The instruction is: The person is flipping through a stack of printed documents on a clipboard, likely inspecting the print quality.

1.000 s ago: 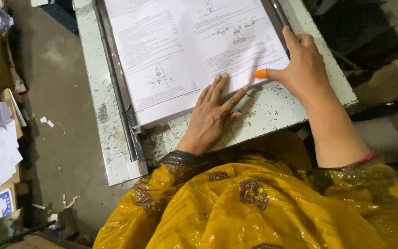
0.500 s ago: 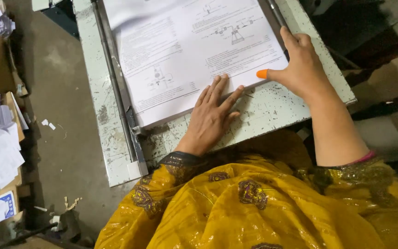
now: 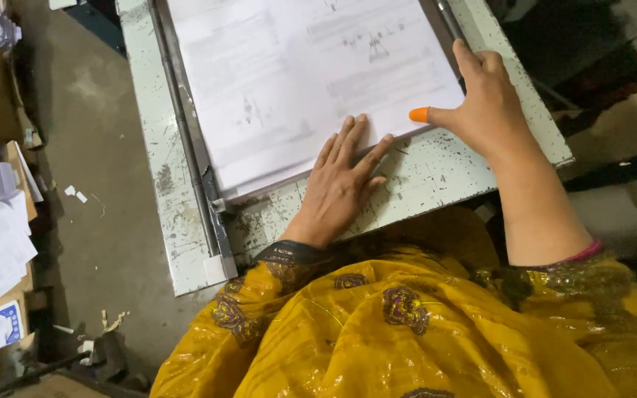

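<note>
Head view: chipped white table (image 3: 436, 173) above grey concrete floor (image 3: 105, 184).

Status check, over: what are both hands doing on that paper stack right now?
Left hand flat on paper stack, near edge. Right hand at stack's right corner, orange thumb cap on the sheet. Nothing on top of the stack besides the hands.

Head camera looks steeply down, close over table (image 3: 436, 184).
</note>
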